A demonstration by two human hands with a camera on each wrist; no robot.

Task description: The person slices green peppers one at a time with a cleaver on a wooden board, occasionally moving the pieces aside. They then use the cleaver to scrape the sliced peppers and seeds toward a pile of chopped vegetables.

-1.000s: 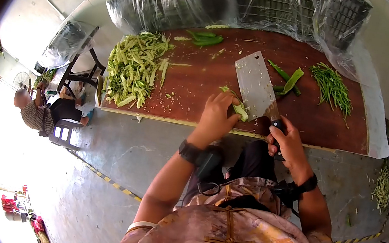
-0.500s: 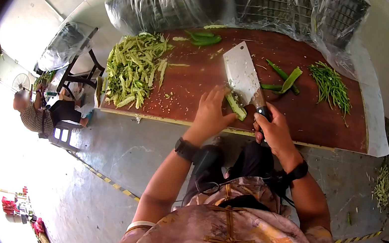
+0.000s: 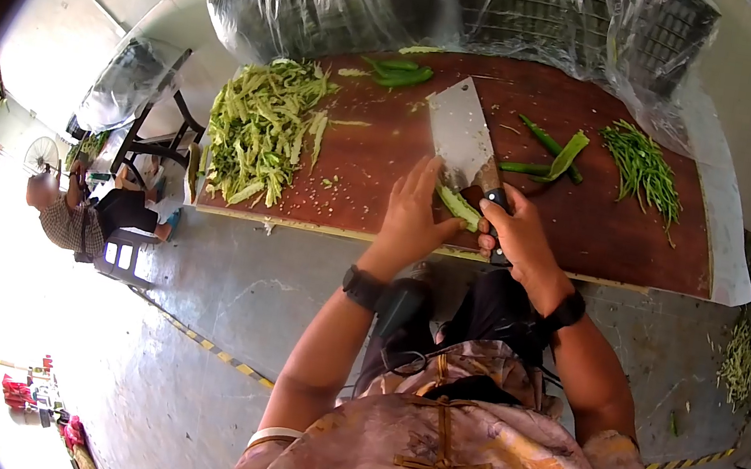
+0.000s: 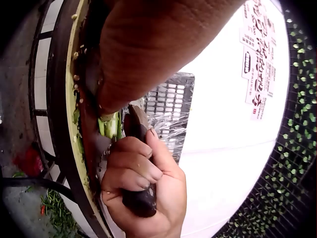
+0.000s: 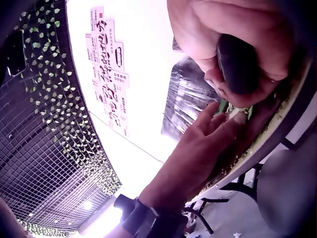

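Sliding further left, cleaver point(image 3: 464, 134) nears left hand point(image 3: 416, 216).

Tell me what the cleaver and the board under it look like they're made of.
Cleaver: blade looks like dull grey steel with a matte sheen; the handle is dark, perhaps plastic or wood. Cutting board: reddish-brown with a smooth surface and pale edge, probably laminated wood.

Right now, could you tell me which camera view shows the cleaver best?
The head view: the cleaver shows whole there, blade over the wooden board, handle in the right hand. The left wrist view shows mostly its dark handle in that hand's grip; the right wrist view shows only the handle's butt.
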